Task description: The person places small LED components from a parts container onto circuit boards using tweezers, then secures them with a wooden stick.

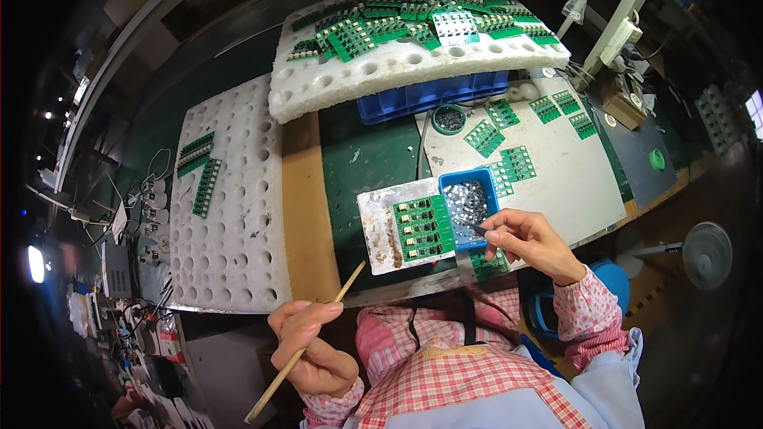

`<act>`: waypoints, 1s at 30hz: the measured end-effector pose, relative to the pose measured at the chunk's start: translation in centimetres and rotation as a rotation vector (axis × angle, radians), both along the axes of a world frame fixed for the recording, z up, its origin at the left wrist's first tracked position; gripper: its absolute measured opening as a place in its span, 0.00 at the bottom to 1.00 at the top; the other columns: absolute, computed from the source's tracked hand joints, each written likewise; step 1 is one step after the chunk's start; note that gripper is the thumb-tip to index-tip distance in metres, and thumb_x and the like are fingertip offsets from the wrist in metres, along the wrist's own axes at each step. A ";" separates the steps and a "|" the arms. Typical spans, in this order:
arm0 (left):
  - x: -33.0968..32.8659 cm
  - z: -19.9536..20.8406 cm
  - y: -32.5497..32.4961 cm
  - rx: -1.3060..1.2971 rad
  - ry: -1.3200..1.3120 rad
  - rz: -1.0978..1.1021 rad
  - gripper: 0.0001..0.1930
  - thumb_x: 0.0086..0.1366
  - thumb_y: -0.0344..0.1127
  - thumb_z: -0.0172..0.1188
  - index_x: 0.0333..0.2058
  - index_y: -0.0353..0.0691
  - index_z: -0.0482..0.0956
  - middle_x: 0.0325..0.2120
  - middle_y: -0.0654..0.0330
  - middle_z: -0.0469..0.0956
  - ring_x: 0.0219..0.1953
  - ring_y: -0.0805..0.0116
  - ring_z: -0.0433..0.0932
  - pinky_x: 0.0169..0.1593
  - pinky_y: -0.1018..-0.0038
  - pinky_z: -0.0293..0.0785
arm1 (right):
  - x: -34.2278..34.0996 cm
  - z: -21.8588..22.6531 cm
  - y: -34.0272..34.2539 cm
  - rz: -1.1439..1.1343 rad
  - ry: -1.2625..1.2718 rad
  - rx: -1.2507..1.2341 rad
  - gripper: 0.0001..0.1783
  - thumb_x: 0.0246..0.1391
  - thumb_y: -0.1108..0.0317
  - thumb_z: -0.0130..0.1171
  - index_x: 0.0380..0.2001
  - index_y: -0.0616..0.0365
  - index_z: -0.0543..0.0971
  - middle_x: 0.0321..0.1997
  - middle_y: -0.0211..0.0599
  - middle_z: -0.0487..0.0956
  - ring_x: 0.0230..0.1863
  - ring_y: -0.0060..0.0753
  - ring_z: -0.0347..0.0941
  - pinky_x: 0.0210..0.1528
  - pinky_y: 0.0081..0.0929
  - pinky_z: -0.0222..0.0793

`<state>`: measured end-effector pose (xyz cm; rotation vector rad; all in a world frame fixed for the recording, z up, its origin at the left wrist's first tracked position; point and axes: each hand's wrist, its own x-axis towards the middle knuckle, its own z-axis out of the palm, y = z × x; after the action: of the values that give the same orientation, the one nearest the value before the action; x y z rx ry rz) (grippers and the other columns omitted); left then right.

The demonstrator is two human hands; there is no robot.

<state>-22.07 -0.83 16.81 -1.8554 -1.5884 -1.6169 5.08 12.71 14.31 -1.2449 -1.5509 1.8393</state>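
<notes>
My left hand [314,345] is closed round a thin wooden stick [296,353], whose upper end points toward a pale, stained block [380,226]. On that block lies a green circuit board panel [424,228] with rows of small black and white parts. Just right of it stands a small blue bin [490,191] filled with tiny silvery parts [467,202]. Pinched in my right hand [534,242] is a pair of dark tweezers [475,227], its tips over the parts in the bin. Another green board [489,264] lies partly under my right hand.
A white foam slab [318,95] loaded with many boards rests on a blue crate [433,97] at the back. Another foam sheet [230,246] at left bears two board strips [207,188]. Several boards [485,137] and a round green dish [449,119] lie at right.
</notes>
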 end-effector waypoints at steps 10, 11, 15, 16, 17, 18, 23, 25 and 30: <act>-0.1 -0.4 -0.1 -0.004 -0.016 0.003 0.08 0.74 0.29 0.37 0.43 0.34 0.65 0.28 0.51 0.77 0.27 0.65 0.72 0.43 0.64 0.71 | 0.3 -0.5 0.7 0.108 0.046 -0.012 0.14 0.65 0.63 0.55 0.46 0.63 0.77 0.31 0.32 0.82 0.32 0.14 0.75 0.28 0.13 0.66; -0.1 -0.5 -0.2 -0.006 -0.023 -0.004 0.07 0.74 0.29 0.37 0.43 0.34 0.65 0.28 0.51 0.77 0.27 0.65 0.72 0.44 0.64 0.71 | 0.3 -0.6 0.7 0.116 0.048 -0.010 0.15 0.65 0.63 0.55 0.46 0.63 0.77 0.31 0.32 0.82 0.32 0.14 0.75 0.28 0.13 0.66; -0.1 -0.4 -0.1 -0.002 -0.034 -0.008 0.07 0.74 0.29 0.38 0.43 0.34 0.65 0.28 0.51 0.78 0.27 0.65 0.72 0.43 0.65 0.71 | 0.2 -0.5 0.9 0.126 0.045 -0.002 0.15 0.65 0.62 0.55 0.46 0.63 0.77 0.31 0.33 0.82 0.32 0.14 0.75 0.28 0.13 0.66; 0.0 -0.4 0.0 0.000 -0.029 -0.007 0.07 0.74 0.29 0.38 0.43 0.34 0.65 0.27 0.51 0.78 0.27 0.64 0.72 0.43 0.65 0.71 | 0.2 -0.6 1.0 0.132 0.048 -0.002 0.15 0.65 0.62 0.55 0.46 0.63 0.77 0.31 0.33 0.83 0.31 0.13 0.75 0.28 0.13 0.65; 0.0 -0.4 0.1 0.001 -0.023 -0.006 0.07 0.74 0.29 0.38 0.43 0.34 0.65 0.27 0.51 0.78 0.27 0.64 0.72 0.42 0.65 0.71 | 0.2 -0.6 1.0 0.138 0.051 -0.001 0.15 0.65 0.62 0.56 0.46 0.63 0.77 0.30 0.33 0.83 0.30 0.13 0.74 0.28 0.13 0.65; 0.0 -0.3 0.1 0.002 -0.024 -0.005 0.07 0.74 0.29 0.38 0.43 0.34 0.65 0.27 0.51 0.78 0.27 0.64 0.72 0.42 0.65 0.71 | 0.2 -0.7 1.1 0.140 0.051 -0.001 0.15 0.65 0.62 0.56 0.46 0.63 0.77 0.30 0.33 0.83 0.30 0.13 0.74 0.28 0.13 0.65; 0.0 -0.5 0.1 0.001 -0.038 -0.013 0.07 0.74 0.29 0.38 0.43 0.34 0.65 0.27 0.52 0.78 0.26 0.65 0.73 0.44 0.64 0.70 | -0.1 -0.5 1.3 0.133 0.044 -0.011 0.14 0.64 0.61 0.58 0.44 0.62 0.79 0.28 0.29 0.82 0.25 0.10 0.67 0.27 0.13 0.61; -0.1 -0.5 0.1 -0.001 -0.036 -0.009 0.07 0.74 0.29 0.38 0.43 0.34 0.65 0.27 0.52 0.78 0.26 0.65 0.73 0.44 0.64 0.70 | -0.2 -0.6 1.4 0.141 0.056 -0.007 0.14 0.64 0.62 0.58 0.44 0.62 0.79 0.27 0.29 0.82 0.24 0.10 0.67 0.26 0.13 0.60; -0.1 -0.5 0.1 -0.011 -0.038 0.003 0.07 0.74 0.29 0.38 0.43 0.34 0.65 0.27 0.52 0.78 0.26 0.66 0.73 0.45 0.62 0.70 | -0.5 -0.4 1.5 0.151 0.061 -0.004 0.13 0.63 0.63 0.59 0.44 0.62 0.79 0.26 0.28 0.82 0.23 0.10 0.65 0.25 0.14 0.59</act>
<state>-22.20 -0.74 16.32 -1.8377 -1.6169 -1.6548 4.55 14.16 13.95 -1.0885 -1.6480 1.9553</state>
